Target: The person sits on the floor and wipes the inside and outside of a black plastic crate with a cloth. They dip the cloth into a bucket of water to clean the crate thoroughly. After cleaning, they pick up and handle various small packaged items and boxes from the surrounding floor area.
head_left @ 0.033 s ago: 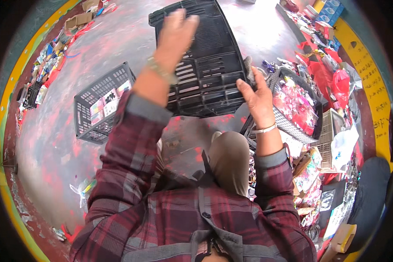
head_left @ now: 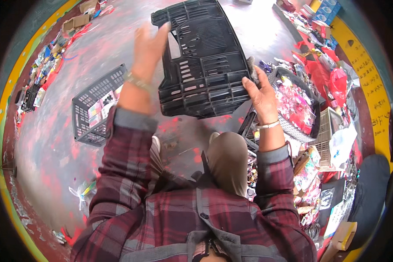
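Observation:
I hold a large black plastic crate up in front of me, tilted so that its slotted bottom faces me. My right hand grips its right edge near the lower corner. My left hand is raised beside the crate's left edge. It is blurred, its fingers are apart and it holds nothing. Both of my sleeves are dark red plaid, and each wrist wears a bracelet.
A grey slotted crate with packets in it stands on the red-stained floor to my left. At my right a dark basket is full of pink packets. Red bags, boxes and loose goods crowd the right side, and small items line the far left wall.
My left hand has come off the black crate's upper face and moved left, and it is now beside the crate's edge. My right hand keeps its grip.

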`<state>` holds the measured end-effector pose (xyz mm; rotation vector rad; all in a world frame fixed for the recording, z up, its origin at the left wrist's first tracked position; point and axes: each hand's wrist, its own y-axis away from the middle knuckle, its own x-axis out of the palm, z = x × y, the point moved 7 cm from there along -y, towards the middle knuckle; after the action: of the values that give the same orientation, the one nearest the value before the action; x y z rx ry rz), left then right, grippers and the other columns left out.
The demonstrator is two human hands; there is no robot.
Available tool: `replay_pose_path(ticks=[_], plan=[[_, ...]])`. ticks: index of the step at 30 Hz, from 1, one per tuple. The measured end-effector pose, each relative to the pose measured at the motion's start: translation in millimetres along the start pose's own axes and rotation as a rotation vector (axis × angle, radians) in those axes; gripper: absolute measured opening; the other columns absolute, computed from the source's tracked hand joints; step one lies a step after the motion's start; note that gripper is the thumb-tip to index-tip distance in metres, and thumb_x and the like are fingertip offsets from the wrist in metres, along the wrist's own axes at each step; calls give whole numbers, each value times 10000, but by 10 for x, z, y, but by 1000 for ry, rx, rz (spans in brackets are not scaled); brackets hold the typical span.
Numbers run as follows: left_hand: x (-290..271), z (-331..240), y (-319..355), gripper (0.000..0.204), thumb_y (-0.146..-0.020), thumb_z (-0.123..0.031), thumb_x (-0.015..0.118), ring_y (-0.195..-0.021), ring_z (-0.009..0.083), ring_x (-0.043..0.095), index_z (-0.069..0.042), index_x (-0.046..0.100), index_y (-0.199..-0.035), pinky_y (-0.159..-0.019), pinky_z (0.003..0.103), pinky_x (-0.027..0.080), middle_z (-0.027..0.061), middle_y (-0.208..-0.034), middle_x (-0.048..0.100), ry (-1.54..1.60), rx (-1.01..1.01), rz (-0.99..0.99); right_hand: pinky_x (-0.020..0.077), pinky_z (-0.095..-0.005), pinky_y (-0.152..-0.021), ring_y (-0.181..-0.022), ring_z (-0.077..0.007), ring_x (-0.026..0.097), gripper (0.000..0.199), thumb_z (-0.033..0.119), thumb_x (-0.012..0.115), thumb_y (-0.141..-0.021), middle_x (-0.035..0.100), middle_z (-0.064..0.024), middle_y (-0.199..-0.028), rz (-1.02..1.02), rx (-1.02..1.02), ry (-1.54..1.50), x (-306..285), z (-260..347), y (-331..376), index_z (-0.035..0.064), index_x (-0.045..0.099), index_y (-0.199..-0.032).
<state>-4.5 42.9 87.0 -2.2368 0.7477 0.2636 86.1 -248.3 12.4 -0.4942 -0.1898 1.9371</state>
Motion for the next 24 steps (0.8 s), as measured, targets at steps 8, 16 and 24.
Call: replay_pose_path(ticks=[8,16,24], plan=[[729,472,1080,511,-849,-393,539,-878,187,595,44,506,-1111,-795,305,468,126,-1020,593,1220,-740,494,387,-273,-885,-989,-180,527,464,247,624,-783,564,-130,-1081,-3,-27,-31,-131,-165,-294,-13,508,-1149],[870,209,1180,276,-860,-150,531,-879,201,601,19,503,-1077,-769,328,506,131,-1000,592,1523,-712,577,364,-244,-900,-1040,-131,471,448,160,585,-826,522,-78,-1136,48,39,-158,-309,-281,-335,-24,450,-1212],[913,212,1321,231,-847,-57,525,-913,178,583,-29,515,-1076,-784,318,499,83,-1010,586,1552,-687,481,437,-203,-692,-765,-82,536,226,53,565,-823,598,-14,-872,-328,-38,133,-925,20,-370,-5,584,-1041]])
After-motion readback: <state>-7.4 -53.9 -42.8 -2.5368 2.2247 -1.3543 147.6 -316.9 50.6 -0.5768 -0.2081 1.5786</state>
